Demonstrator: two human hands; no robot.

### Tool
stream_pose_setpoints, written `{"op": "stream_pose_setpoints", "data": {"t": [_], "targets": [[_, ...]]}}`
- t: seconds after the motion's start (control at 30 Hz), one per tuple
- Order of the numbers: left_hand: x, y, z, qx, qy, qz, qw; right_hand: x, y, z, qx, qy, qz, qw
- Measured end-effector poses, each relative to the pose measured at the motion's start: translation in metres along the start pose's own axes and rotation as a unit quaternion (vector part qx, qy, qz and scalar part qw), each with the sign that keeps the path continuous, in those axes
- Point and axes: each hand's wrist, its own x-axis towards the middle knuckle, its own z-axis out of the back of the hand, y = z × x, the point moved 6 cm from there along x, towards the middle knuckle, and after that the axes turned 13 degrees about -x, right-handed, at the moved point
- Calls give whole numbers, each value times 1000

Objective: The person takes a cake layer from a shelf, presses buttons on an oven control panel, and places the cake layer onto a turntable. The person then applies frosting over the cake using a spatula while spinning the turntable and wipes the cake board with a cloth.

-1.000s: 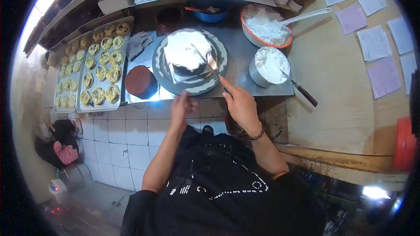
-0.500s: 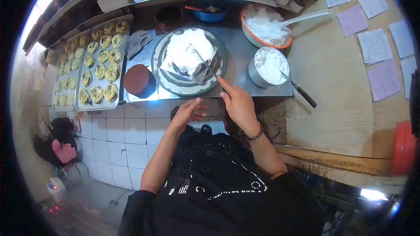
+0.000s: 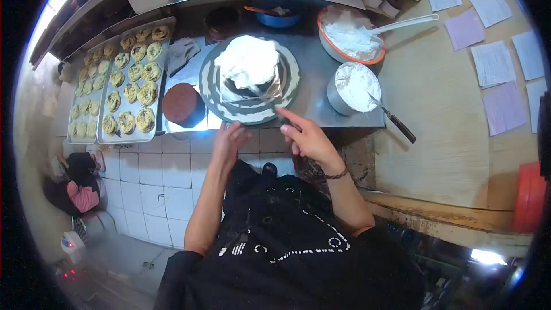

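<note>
A cake topped with white cream (image 3: 248, 64) stands on a silver board on the round turntable (image 3: 221, 112); its lower side looks dark. My right hand (image 3: 307, 139) is closed around the dark handle of a spatula (image 3: 286, 120), at the turntable's front right edge. The blade is hard to make out against the cake's lower side. My left hand (image 3: 228, 142) is open at the front edge of the turntable, fingers slightly bent, with nothing visible in it. Whether it touches the rim is unclear. To the left of the turntable sits a round brown cake (image 3: 182, 105).
Trays of pastries (image 3: 129, 95) lie at the left beside a grey cloth (image 3: 182, 54). At the right are a cream pot (image 3: 353, 89) holding a dark-handled tool and an orange-rimmed bowl (image 3: 351, 35). A blue bowl (image 3: 278, 20) stands behind. Another person (image 3: 80, 186) is at lower left.
The spatula has moved from the cake's top down toward its lower right side. The turntable and its board have turned. My left hand shifted right, then back left to the rim.
</note>
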Motion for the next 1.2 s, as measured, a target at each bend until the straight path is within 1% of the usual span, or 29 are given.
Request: {"op": "stream_pose_setpoints", "data": {"t": [0.03, 0.07, 0.1, 0.13, 0.17, 0.2, 0.23, 0.27, 0.3, 0.33, 0.37, 0.4, 0.43, 0.47, 0.53, 0.57, 0.67, 0.7, 0.8, 0.83, 0.87, 0.97, 1.07, 1.13, 1.17, 1.2], "targets": [[16, -2, 22, -39, 14, -6, 999, -5, -2, -5, 106, 86, -70, 988], [26, -2, 32, -78, 30, -9, 996, -8, -3, -4, 155, 84, -58, 983], [18, -5, 22, -96, 20, 10, 995, -14, -7, -3, 205, 79, -46, 974], [19, 0, 30, -78, 8, 1, 997, -21, -14, 0, 255, 70, -35, 964], [19, 5, 41, -59, -2, -5, 998, -29, -28, 9, 280, 16, -29, 960], [20, 13, 45, -38, -11, -8, 999, -37, -49, 22, 237, -87, -24, 967], [6, 5, 18, -17, 39, 10, 999, -48, -71, 32, 189, -189, -22, 963], [8, 9, 18, 3, 69, 32, 997, -59, -89, 43, 122, -291, -23, 949], [7, 17, 23, 22, 67, 74, 995, -73, -105, 53, 48, -389, -39, 919], [5, 24, 21, 43, 63, 115, 990, -82, -117, 63, -94, -453, -36, 886], [3, 32, 14, 80, 86, 138, 983, -88, -130, 70, -235, -502, -34, 831], [-6, 35, -4, 119, 108, 159, 974, -97, -136, 70, -370, -535, -34, 758], [-13, 42, -16, 156, 129, 179, 963, -100, -142, 68, -423, -499, -111, 748], [-16, 52, -21, 180, 141, 202, 952, -109, -147, 65, -431, -466, -162, 756], [-15, 67, -30, 226, 166, 239, 930, -138, -126, 60, -439, -400, -254, 763], [-11, 77, -29, 251, 188, 252, 915, -157, -114, 60, -460, -418, -228, 749], [-11, 91, -41, 300, 214, 288, 884, -203, -74, 76, -420, -432, -250, 758], [-11, 95, -47, 296, 222, 289, 883, -209, -69, 88, -418, -479, -231, 737], [-15, 105, -69, 287, 252, 298, 875, -191, -46, 133, -449, -497, -154, 727], [-17, 108, -82, 285, 265, 304, 869, -174, -46, 147, -487, -498, -119, 708], [-19, 113, -94, 281, 278, 308, 865, -156, -48, 160, -525, -495, -82, 688], [-6, 142, -121, 275, 309, 294, 862, -111, -73, 188, -637, -397, -118, 650], [27, 177, -163, 194, 314, 274, 888, -99, -83, 192, -589, -394, -106, 698], [43, 187, -194, 142, 311, 258, 904, -98, -94, 191, -565, -369, -148, 723], [43, 189, -202, 141, 312, 262, 902, -101, -98, 191, -552, -358, -171, 733], [41, 190, -211, 141, 313, 266, 901, -104, -95, 189, -526, -365, -175, 748]]}}
